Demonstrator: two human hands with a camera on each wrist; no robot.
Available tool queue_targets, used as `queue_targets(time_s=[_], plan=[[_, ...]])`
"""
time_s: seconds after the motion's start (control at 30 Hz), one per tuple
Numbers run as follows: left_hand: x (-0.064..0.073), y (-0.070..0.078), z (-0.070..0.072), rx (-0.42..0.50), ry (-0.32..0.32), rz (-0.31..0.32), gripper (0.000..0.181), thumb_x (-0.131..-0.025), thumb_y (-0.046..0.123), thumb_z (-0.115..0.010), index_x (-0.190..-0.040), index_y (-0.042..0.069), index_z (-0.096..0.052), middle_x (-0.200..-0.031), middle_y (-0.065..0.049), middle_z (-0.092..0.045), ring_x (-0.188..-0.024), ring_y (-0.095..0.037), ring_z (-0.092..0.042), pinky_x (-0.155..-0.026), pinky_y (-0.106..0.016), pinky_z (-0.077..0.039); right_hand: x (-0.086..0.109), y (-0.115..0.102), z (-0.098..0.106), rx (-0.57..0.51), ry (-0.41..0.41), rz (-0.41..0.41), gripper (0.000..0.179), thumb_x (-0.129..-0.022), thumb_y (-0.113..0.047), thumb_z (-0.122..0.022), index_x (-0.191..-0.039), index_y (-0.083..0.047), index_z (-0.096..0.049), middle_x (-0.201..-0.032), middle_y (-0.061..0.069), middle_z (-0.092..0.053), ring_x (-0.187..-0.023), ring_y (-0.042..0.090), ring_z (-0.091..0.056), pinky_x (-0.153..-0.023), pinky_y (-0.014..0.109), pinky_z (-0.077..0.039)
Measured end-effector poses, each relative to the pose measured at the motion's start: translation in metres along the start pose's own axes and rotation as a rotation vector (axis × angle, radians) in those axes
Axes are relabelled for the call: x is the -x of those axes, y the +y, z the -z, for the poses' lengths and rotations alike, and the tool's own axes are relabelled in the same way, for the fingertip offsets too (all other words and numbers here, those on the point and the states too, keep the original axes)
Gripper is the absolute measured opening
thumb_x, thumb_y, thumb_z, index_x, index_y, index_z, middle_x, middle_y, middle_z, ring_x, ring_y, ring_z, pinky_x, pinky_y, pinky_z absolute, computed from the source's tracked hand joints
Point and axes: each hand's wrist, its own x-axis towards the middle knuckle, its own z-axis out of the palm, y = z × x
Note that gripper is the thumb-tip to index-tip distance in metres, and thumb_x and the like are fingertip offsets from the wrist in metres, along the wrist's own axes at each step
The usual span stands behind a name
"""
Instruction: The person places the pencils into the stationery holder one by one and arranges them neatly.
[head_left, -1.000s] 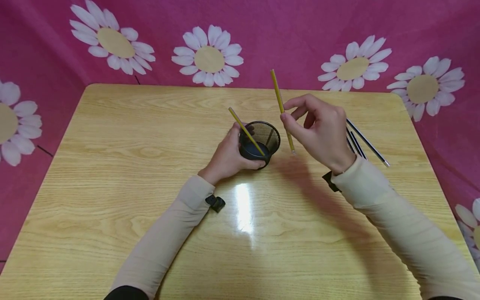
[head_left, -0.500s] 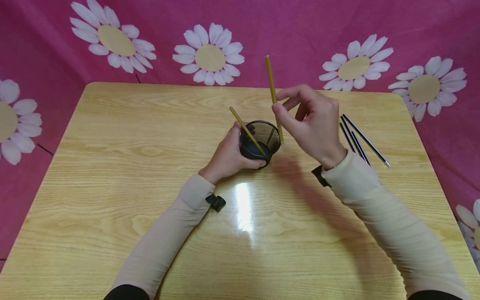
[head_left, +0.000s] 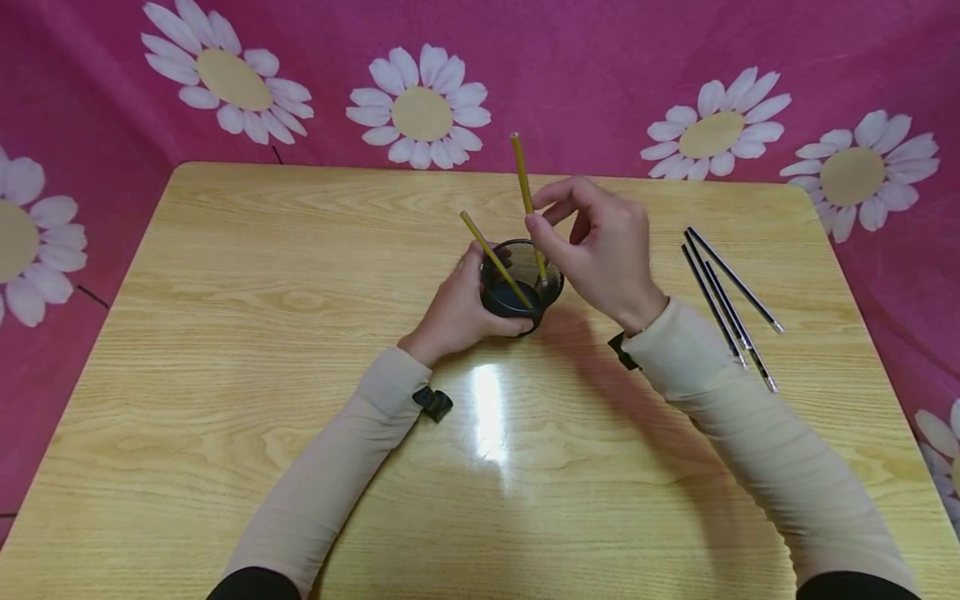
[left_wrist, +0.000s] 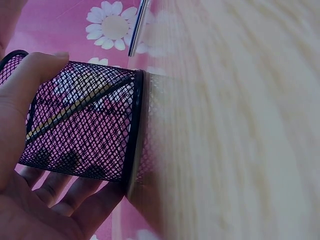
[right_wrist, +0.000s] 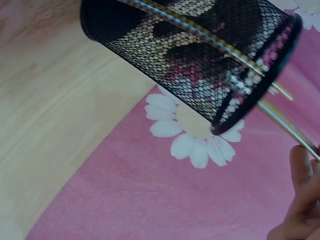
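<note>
A black mesh pencil cup (head_left: 512, 321) stands on the table, and my left hand (head_left: 459, 304) grips it round its left side, thumb in front. In the left wrist view the fingers wrap the mesh cup (left_wrist: 85, 125) from below. One yellow pencil (head_left: 483, 237) leans inside it toward the back left. Between thumb and forefinger my right hand (head_left: 600, 246) pinches a second yellow pencil (head_left: 522, 175). Its lower end is inside the cup's mouth; the right wrist view shows this pencil (right_wrist: 287, 127) crossing the rim, with its tip seen through the mesh.
Several dark striped pencils (head_left: 723, 296) lie in a loose bunch on the wooden table (head_left: 225, 417), right of the right hand. A pink cloth with daisies (head_left: 562, 83) hangs behind the table's far edge.
The right hand has moved left with its yellow pencil, then lowered the pencil's end into the cup. The left hand and cup have stayed in place.
</note>
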Motion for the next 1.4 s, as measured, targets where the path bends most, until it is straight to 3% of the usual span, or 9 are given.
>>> queue_targets(time_s=[0.7, 1.03, 1.4], plan=[[0.000, 0.001, 0.000, -0.007, -0.003, -0.003, 0.096, -0.074, 0.017, -0.103, -0.146, 0.007, -0.041, -0.143, -0.011, -0.054, -0.127, -0.025, -0.058, -0.111, -0.040, -0.044, 0.017, 0.018, -0.019, 0.127, -0.160, -0.107, 0.012, -0.096, -0.013, -0.081, -0.104, -0.004, -0.079, -0.082, 0.005, -0.079, -0.052, 0.012, -0.054, -0.052, 0.025, -0.037], [0.000, 0.000, 0.000, 0.008, -0.010, -0.008, 0.094, -0.075, 0.014, -0.102, -0.147, 0.007, -0.041, -0.144, -0.012, -0.053, -0.128, -0.025, -0.058, -0.110, -0.039, -0.046, 0.020, 0.020, -0.024, 0.130, -0.195, -0.087, 0.012, -0.095, -0.012, -0.084, -0.104, -0.004, -0.079, -0.084, 0.006, -0.080, -0.051, 0.010, -0.048, -0.052, 0.033, -0.033], [-0.001, 0.000, 0.001, 0.017, -0.021, -0.004, 0.094, -0.077, 0.014, -0.101, -0.148, 0.007, -0.040, -0.147, -0.012, -0.052, -0.130, -0.024, -0.057, -0.111, -0.041, -0.046, 0.021, 0.019, -0.027, 0.152, -0.269, -0.110, 0.010, -0.095, -0.012, -0.084, -0.102, -0.005, -0.079, -0.084, 0.008, -0.080, -0.056, 0.018, -0.062, -0.054, 0.038, -0.039]])
